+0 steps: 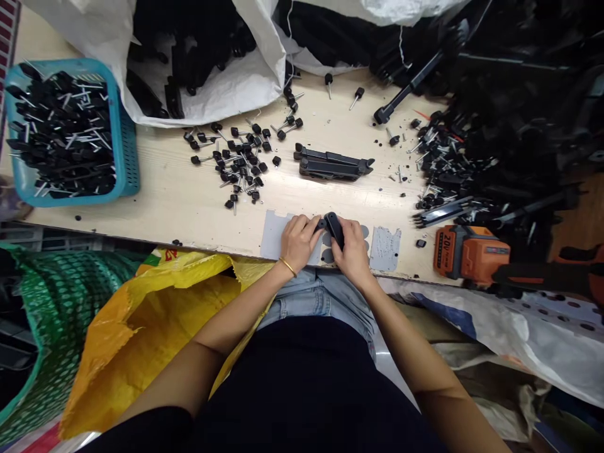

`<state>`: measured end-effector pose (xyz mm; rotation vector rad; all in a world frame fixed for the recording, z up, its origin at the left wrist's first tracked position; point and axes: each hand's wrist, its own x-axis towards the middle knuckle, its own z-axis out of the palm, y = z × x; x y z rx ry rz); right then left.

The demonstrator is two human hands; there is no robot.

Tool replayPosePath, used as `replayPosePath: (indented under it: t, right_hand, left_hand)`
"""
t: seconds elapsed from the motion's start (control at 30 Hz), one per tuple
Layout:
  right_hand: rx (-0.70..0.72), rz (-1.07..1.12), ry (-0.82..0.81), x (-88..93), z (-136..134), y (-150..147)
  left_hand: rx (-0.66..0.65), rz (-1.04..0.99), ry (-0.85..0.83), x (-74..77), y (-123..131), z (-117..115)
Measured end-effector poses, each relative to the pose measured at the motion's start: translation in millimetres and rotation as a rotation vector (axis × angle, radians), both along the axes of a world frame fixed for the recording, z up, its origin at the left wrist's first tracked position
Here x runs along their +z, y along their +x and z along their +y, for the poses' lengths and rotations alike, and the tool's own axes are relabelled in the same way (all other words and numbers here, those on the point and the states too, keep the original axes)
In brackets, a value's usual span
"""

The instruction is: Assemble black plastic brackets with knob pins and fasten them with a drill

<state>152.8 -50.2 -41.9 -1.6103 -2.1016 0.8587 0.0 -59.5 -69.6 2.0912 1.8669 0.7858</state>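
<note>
At the table's front edge, my right hand is closed around a black elongated plastic part with a rounded end. My left hand pinches a small dark piece right beside that part; its full shape is hidden by my fingers. Both hands are over grey patches on the table. Beyond them lies a folded black plastic bracket. A loose pile of black-headed thumb screws is spread out to its left.
A blue basket full of thumb screws stands at left. White sacks of black parts line the back. On the right are heaped black parts and an orange power-tool battery. A yellow sack hangs below the front edge.
</note>
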Motion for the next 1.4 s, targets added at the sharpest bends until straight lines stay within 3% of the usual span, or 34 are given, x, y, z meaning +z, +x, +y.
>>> replayPosePath:
  t: [0.23,0.43,0.57,0.73,0.77,0.9,1.17,1.4]
  right_hand:
    - [0.014,0.050,0.020,-5.4,1,2]
    - [0.017,0.083,0.021,-5.6,3,3]
    - [0.026,0.064,0.048,-6.1,2,2]
    - [0.054,0.042,0.051,-7.1,1,2]
    - [0.056,0.043,0.054,-7.3,1,2]
    - [0.058,0.047,0.076,-8.5,-1,2]
    - [0.053,0.045,0.082,-10.5,-2,3]
    - [0.033,0.041,0.064,-9.8,-2,3]
  left_hand:
    - [0.018,0.003,-0.031,-3.5,2,4]
    - [-0.087,0.046,-0.056,-0.5,1,11]
    - [-0.047,0.032,-0.069,-1.9,1,18]
    - [-0.447,-0.089,-0.082,-7.9,-21,44]
    - [-0.466,-0.110,-0.074,-9.2,-23,46]
    - [-0.232,-0.165,-0.032,-13.4,-15,39]
    - [-0.078,-0.272,-0.016,-15.4,4,28]
    - [-0.245,-0.331,-0.070,-15.1,-5,40]
